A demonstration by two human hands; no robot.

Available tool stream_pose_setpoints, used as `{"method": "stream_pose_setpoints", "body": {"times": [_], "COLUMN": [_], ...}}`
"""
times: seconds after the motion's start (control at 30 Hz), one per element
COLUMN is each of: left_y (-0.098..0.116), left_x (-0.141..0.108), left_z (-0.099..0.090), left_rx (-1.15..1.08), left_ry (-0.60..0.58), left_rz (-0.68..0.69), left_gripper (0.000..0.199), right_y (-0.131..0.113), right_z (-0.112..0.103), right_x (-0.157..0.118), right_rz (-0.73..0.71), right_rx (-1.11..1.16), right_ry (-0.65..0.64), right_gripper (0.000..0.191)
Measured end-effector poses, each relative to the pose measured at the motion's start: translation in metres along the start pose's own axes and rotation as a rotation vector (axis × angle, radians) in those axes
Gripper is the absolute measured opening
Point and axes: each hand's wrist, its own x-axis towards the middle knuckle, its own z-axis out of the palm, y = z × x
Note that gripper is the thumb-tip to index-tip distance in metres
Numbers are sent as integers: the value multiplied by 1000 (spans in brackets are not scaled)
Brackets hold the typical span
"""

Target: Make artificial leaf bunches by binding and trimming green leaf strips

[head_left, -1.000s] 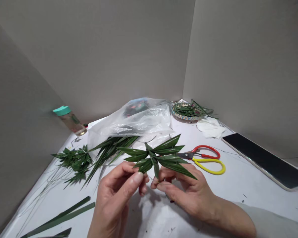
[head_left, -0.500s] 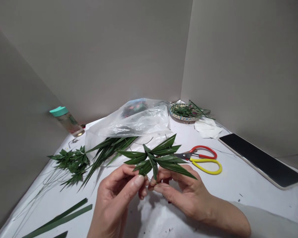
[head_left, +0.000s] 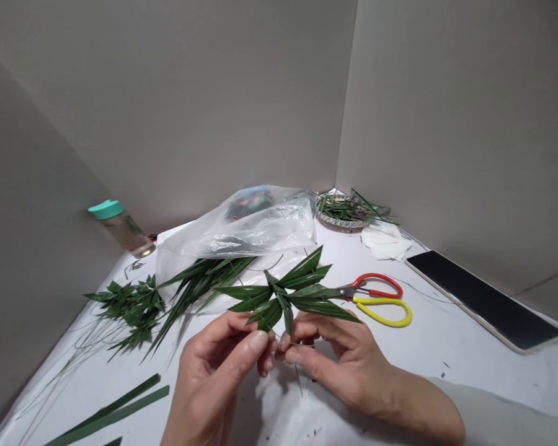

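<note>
In front of me a star-like piece of folded green leaves (head_left: 279, 297) spreads its pointed blades above both hands. My left hand (head_left: 227, 362) is closed, thumb and fingers pinching the piece at its lower left edge. My right hand (head_left: 339, 353) is closed just under the middle fold, its thumb and index finger pressed on a thin strand (head_left: 299, 378) that hangs below. The fingertips of the two hands nearly meet. Behind the right-hand blades lie scissors (head_left: 384, 297) with one red and one yellow handle, their blades partly hidden.
Left of the hands lie a cluster of cut leaves (head_left: 130, 303), long leaf blades (head_left: 186, 297) by a plastic bag (head_left: 242, 226), and flat strips (head_left: 116, 409). A capped bottle (head_left: 125, 232) leans far left. Behind right: a basket (head_left: 341, 221) of trimmings, tissue (head_left: 384, 240), and phone (head_left: 483, 300).
The view has shifted slightly, moving everything a little left. Below my right fingers, a hanging end of the thin strand now shows. Both hands keep their hold.
</note>
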Motion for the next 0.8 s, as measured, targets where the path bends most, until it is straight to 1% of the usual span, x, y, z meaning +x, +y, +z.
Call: {"method": "stream_pose_setpoints", "body": {"times": [0.1,0.23,0.37,0.47,0.53,0.63,0.7,0.8], "left_y": [-2,-2,-1,-2,-2,0,0,0], "left_x": [0,1,1,0,-1,-2,-1,0], "left_z": [-1,2,6,8,10,15,17,18], "left_rx": [-10,-1,-9,-62,-117,-112,-101,-107], "left_ry": [6,17,4,10,-8,-4,0,-1], "left_rz": [1,-3,-15,-35,-54,-60,-63,-61], "left_gripper": [8,10,13,11,12,15,18,22], "right_y": [0,1,2,0,-2,-1,1,4], "right_z": [-2,-1,0,0,0,1,2,1], "right_x": [-1,-2,-1,0,0,-3,-6,-8], "right_rz": [17,64,106,120,118,121,182,270], "right_rx": [1,28,55,45,49,53,34,-15], "right_ry": [-10,-19,-32,-28,-24,6,29,37], "right_gripper": [11,9,15,12,10,12,9,16]}}
